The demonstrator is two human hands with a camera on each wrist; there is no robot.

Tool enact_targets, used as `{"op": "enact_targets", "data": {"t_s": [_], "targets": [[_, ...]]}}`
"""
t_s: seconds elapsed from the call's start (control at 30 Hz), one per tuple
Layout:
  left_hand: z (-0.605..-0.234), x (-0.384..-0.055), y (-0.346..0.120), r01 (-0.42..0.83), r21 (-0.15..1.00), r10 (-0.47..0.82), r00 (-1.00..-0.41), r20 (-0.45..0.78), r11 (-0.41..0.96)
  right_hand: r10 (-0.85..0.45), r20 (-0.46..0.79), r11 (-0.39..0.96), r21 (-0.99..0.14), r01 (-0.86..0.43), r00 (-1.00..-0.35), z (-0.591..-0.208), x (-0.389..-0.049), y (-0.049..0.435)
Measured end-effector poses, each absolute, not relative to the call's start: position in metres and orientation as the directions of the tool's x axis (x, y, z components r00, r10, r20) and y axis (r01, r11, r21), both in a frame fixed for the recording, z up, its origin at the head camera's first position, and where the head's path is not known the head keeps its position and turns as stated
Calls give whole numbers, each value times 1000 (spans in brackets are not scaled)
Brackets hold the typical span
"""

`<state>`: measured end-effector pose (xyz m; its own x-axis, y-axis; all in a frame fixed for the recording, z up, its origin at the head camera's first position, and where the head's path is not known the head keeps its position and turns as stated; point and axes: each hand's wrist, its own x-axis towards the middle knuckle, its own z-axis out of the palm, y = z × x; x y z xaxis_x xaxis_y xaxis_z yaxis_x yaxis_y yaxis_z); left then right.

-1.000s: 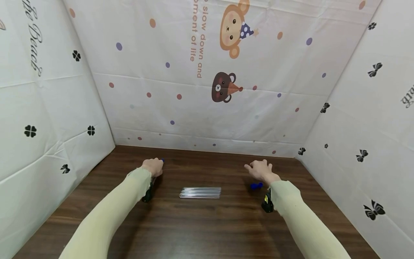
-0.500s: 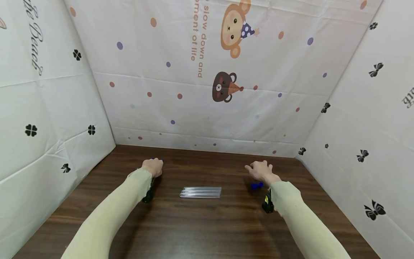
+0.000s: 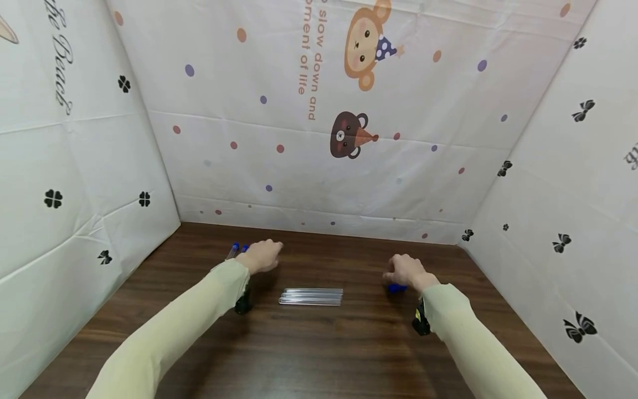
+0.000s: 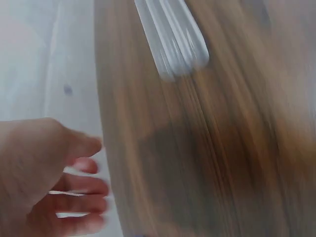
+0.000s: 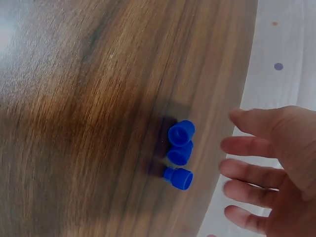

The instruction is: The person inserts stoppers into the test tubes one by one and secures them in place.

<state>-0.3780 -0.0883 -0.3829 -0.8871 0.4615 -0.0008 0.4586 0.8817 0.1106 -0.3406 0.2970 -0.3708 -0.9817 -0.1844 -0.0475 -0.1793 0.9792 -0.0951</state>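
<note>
My left hand (image 3: 261, 256) is above the table with loosely bent fingers and holds nothing; in the left wrist view the fingers (image 4: 81, 202) are spread apart. Beside its wrist, toward the back left, lie clear test tubes with blue caps (image 3: 235, 246), partly hidden by the hand and sleeve. Uncapped clear test tubes (image 3: 311, 297) lie side by side at the middle of the table. My right hand (image 3: 406, 270) hovers over three loose blue caps (image 5: 181, 132), its fingers apart and touching none of them.
The brown wood table (image 3: 299, 349) is bounded by white printed cloth (image 3: 299, 166) at the back, left and right. A dark device (image 3: 421, 318) sits on the right wrist, and another dark device (image 3: 243, 302) on the left.
My left hand has moved right, away from the capped test tubes, which now show more. The right hand has shifted slightly right and lower, its fingers pointing down toward the caps.
</note>
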Motion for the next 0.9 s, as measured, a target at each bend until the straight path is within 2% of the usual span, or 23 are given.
{"op": "enact_targets", "data": {"t_s": [0.1, 0.2, 0.3, 0.43, 0.7, 0.9], "targets": [[-380, -368, -69, 504, 204, 529, -844, -89, 839, -201, -98, 976, -106, -191, -975, -367, -338, 295], [-380, -359, -52, 566, 243, 604, -787, -127, 788, -196, -169, 975, -135, -174, -966, -367, -336, 293], [-382, -353, -40, 633, 247, 671, -733, -113, 734, -174, -220, 978, -152, -142, -960, -370, -334, 292], [-388, -351, -30, 692, 236, 724, -684, -86, 682, -154, -226, 983, -137, -125, -962, -375, -331, 291], [-398, -353, -20, 713, 235, 745, -662, -85, 660, -132, -206, 989, -94, -114, -970, -377, -333, 289], [-403, -352, -16, 698, 240, 733, -672, -105, 674, -105, -191, 992, -82, -91, -976, -377, -335, 288]]}}
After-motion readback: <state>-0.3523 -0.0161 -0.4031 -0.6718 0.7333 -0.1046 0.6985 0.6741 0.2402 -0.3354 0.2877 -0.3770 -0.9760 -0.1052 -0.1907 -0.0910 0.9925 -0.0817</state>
